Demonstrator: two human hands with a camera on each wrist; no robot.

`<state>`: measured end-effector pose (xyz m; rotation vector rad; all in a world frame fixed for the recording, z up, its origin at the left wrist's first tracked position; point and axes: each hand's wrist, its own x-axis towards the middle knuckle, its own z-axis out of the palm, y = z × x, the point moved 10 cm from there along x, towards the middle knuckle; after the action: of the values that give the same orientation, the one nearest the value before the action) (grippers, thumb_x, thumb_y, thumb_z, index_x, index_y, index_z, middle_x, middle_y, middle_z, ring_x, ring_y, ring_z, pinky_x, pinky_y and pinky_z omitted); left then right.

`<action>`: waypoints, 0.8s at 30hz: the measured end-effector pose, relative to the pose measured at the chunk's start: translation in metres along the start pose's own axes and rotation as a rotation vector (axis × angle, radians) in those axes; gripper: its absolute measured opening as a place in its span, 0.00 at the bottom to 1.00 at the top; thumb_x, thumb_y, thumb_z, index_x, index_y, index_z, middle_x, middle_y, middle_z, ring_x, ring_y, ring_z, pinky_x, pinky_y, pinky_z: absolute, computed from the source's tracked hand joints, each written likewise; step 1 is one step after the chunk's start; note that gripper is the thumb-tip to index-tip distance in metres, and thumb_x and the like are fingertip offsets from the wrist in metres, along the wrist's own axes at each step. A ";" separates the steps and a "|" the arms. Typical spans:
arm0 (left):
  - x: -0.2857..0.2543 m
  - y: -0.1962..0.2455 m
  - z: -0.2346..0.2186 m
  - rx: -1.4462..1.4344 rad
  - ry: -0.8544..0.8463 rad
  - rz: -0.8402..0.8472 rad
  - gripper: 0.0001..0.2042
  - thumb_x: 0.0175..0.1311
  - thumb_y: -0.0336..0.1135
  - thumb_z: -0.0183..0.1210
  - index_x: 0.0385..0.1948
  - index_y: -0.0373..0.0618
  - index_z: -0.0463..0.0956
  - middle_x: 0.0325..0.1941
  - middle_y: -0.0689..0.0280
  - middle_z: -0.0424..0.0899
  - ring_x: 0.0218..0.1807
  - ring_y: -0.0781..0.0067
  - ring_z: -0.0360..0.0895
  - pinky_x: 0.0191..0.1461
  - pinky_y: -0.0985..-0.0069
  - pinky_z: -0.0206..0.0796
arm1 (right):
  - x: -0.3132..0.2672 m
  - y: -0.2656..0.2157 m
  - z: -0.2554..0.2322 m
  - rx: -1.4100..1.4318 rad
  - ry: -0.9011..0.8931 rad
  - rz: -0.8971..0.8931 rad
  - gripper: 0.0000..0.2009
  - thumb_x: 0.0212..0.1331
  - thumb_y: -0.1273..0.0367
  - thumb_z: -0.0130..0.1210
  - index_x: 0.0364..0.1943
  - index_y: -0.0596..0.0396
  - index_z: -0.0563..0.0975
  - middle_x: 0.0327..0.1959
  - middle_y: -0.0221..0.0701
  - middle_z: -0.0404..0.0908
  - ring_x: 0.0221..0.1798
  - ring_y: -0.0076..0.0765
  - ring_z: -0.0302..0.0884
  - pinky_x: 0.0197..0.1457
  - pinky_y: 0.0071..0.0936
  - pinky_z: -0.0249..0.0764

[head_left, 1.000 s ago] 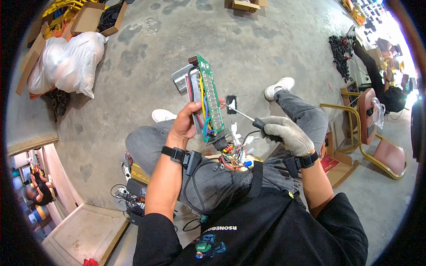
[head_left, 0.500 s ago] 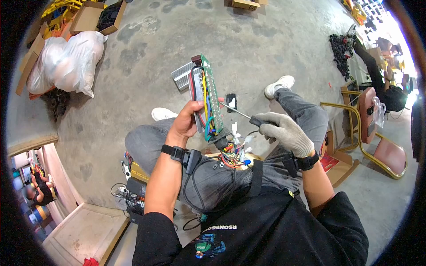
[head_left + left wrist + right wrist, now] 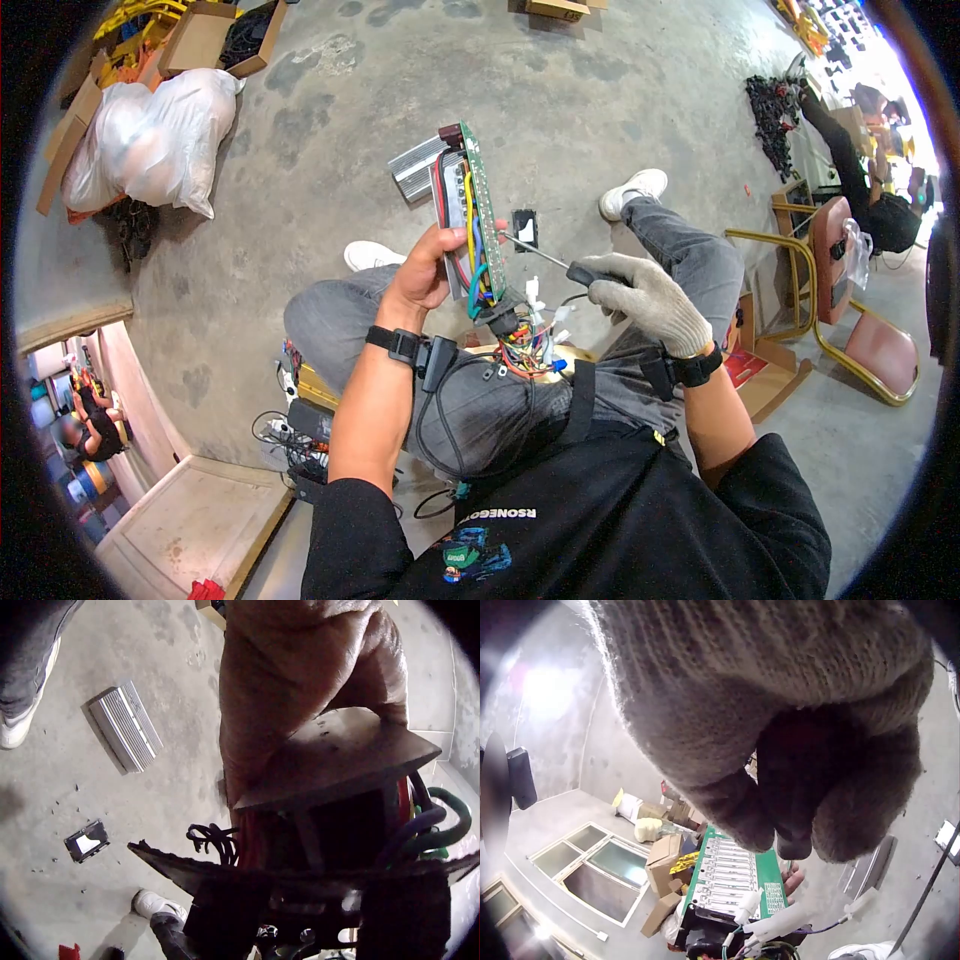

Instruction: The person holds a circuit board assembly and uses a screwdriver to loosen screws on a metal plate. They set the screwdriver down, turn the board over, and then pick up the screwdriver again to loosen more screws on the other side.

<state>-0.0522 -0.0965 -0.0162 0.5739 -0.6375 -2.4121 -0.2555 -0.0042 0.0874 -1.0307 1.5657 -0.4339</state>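
The bare left hand (image 3: 422, 272) grips a green circuit board (image 3: 478, 200) with a metal plate and coloured wires along its side. In the left wrist view that hand (image 3: 307, 682) curls over the plate (image 3: 345, 754). The gloved right hand (image 3: 650, 303) holds a screwdriver (image 3: 585, 274) by its black handle, the shaft pointing at the board's right edge near the left fingertips; contact cannot be told. In the right wrist view the glove (image 3: 772, 697) wraps the dark handle (image 3: 791, 780), with the board (image 3: 731, 874) beyond. A wire bundle (image 3: 530, 345) hangs from the board's lower end.
On the floor lie a finned metal case (image 3: 417, 170) and a small black plate (image 3: 525, 230). White bags (image 3: 155, 140) and boxes stand at left, a chair (image 3: 830, 260) and an open carton (image 3: 775, 375) at right. Other people are visible at both sides.
The board has turned more edge-on and shifted slightly right with the left hand. The right hand's fingers have shifted on the screwdriver handle, and its tip remains beside the board.
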 end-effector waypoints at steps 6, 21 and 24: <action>0.000 -0.002 -0.002 0.002 0.014 -0.001 0.36 0.68 0.45 0.59 0.73 0.36 0.60 0.71 0.43 0.72 0.72 0.50 0.73 0.71 0.55 0.73 | -0.002 -0.003 -0.001 0.010 0.011 -0.011 0.23 0.61 0.67 0.57 0.60 0.65 0.80 0.31 0.25 0.79 0.32 0.19 0.74 0.36 0.21 0.73; 0.000 0.000 -0.002 0.070 0.033 0.008 0.33 0.68 0.45 0.59 0.70 0.32 0.64 0.70 0.43 0.73 0.70 0.50 0.74 0.69 0.55 0.74 | 0.003 -0.012 -0.004 -0.242 0.064 -0.170 0.21 0.60 0.66 0.60 0.56 0.63 0.81 0.44 0.46 0.87 0.44 0.41 0.86 0.51 0.34 0.78; 0.000 0.001 0.002 0.084 0.029 -0.005 0.33 0.68 0.45 0.59 0.70 0.32 0.64 0.70 0.43 0.74 0.70 0.49 0.74 0.70 0.56 0.73 | 0.003 -0.014 -0.007 -0.252 0.106 -0.259 0.20 0.58 0.67 0.61 0.54 0.62 0.82 0.46 0.48 0.86 0.48 0.49 0.85 0.54 0.37 0.77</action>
<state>-0.0528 -0.0969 -0.0137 0.6454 -0.7290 -2.3859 -0.2567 -0.0159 0.0980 -1.4341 1.6150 -0.4816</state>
